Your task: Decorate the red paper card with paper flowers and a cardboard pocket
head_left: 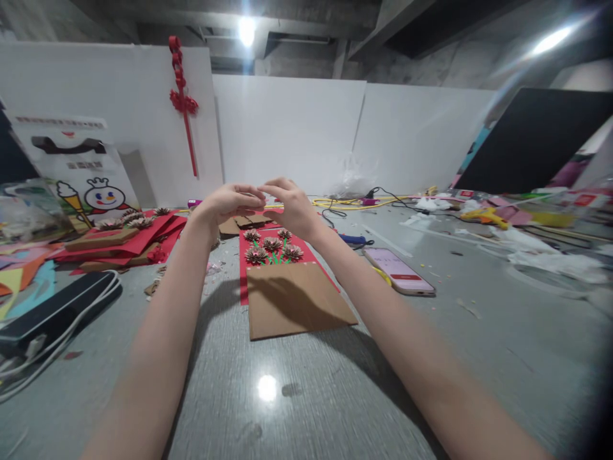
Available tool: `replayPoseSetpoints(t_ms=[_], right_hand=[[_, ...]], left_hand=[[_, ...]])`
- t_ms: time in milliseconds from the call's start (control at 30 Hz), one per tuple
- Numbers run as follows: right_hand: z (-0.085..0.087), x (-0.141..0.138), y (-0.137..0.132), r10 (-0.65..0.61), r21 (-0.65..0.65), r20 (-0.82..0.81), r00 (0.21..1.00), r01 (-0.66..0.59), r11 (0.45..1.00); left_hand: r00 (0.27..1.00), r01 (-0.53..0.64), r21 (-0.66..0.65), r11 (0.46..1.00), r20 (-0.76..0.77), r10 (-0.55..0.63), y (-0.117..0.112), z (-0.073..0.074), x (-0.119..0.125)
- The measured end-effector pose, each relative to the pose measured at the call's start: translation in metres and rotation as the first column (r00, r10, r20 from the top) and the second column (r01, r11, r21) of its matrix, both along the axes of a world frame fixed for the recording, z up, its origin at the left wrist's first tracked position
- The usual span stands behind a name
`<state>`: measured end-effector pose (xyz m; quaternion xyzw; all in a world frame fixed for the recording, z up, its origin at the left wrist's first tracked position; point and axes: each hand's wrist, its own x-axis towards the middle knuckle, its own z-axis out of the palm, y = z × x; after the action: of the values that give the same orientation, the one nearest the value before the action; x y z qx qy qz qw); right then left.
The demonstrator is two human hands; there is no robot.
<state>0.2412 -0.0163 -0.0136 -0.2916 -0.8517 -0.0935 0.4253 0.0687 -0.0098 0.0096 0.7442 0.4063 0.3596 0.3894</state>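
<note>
My left hand [235, 200] and my right hand [293, 206] are raised above the far part of the work, their fingertips close together. The fingers of both are stretched out and slightly curved, and no object shows in them. Below lies a red card [243, 281] bearing several brown layered flowers [272, 245] with green stems [276, 258]. A plain brown cardboard sheet [297, 303] covers the card's near part, shaded by my arms. Behind my hands are more brown cardboard pieces [230, 227], partly hidden.
At left stand stacked red cards [163, 231] with flowers and a black power bank [57, 310] with a white cable. To the right lie a phone [400, 271], a blue tool [353, 240], a yellow glue gun [486, 217] and crumpled tissue [546, 259]. White panels [292, 134] border the back.
</note>
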Motion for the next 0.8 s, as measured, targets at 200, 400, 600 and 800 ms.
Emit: replayPoseSetpoints(t_ms=[200,400,600,800], right_hand=[[0.0025,0.0018,-0.0025,-0.019,-0.080,-0.069,0.997,0.014,0.997],[0.0033,0.0029,0.0004,-0.040,-0.087,-0.090,0.995,0.032,0.996],[0.0030,0.0037,0.0024,-0.032,-0.086,-0.107,0.994,0.023,0.996],[0.0018,0.0037,0.0047,-0.039,-0.091,-0.114,0.993,0.029,0.995]], left_hand=[[0.993,-0.029,-0.038,0.999,-0.118,0.024,-0.0035,0.0039,-0.0020],[0.995,-0.001,-0.050,0.999,-0.104,-0.005,-0.0003,0.0010,-0.0004],[1.000,0.007,-0.073,0.997,-0.015,-0.008,-0.0025,-0.0003,0.0021],[1.000,-0.012,-0.068,0.998,-0.017,0.011,-0.0043,0.0003,0.0028]])
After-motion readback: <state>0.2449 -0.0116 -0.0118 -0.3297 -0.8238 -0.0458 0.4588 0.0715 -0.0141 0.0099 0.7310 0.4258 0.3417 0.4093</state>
